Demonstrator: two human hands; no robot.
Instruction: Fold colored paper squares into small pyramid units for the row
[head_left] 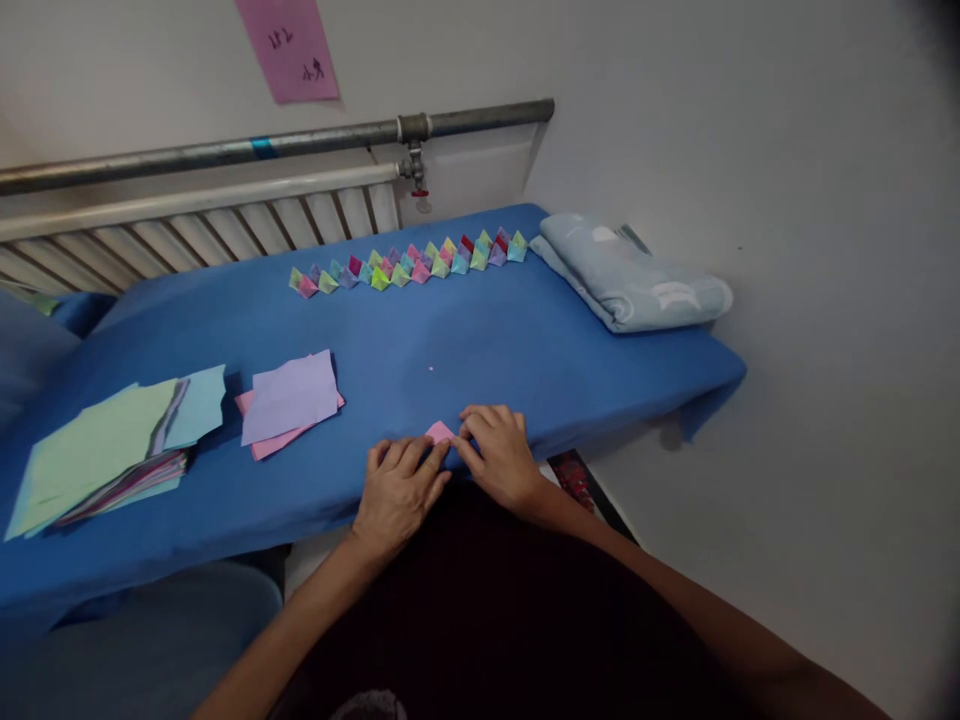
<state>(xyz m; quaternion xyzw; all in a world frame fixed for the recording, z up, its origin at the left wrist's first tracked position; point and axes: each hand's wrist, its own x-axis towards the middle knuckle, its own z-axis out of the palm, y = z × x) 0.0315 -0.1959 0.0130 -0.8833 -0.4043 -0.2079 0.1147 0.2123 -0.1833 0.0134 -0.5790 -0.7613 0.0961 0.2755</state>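
A small pink folded paper (439,432) lies near the front edge of the blue-covered table (375,350). My left hand (401,490) presses on its lower left side with the fingertips. From the other side my right hand (501,455) holds the right corner between thumb and curled fingers. Only the pointed top part of the paper shows; the fingers cover the rest. Beyond the hands, two rows of folded paper pieces (380,279) in several colours stand along the back of the table.
To the left sit a purple sheet (294,395) on pink sheets and a large stack of coloured paper (105,450). A folded light-blue blanket (630,275) rests at the right end, against the wall. A metal pipe (322,138) and a white radiator (225,225) run behind the table.
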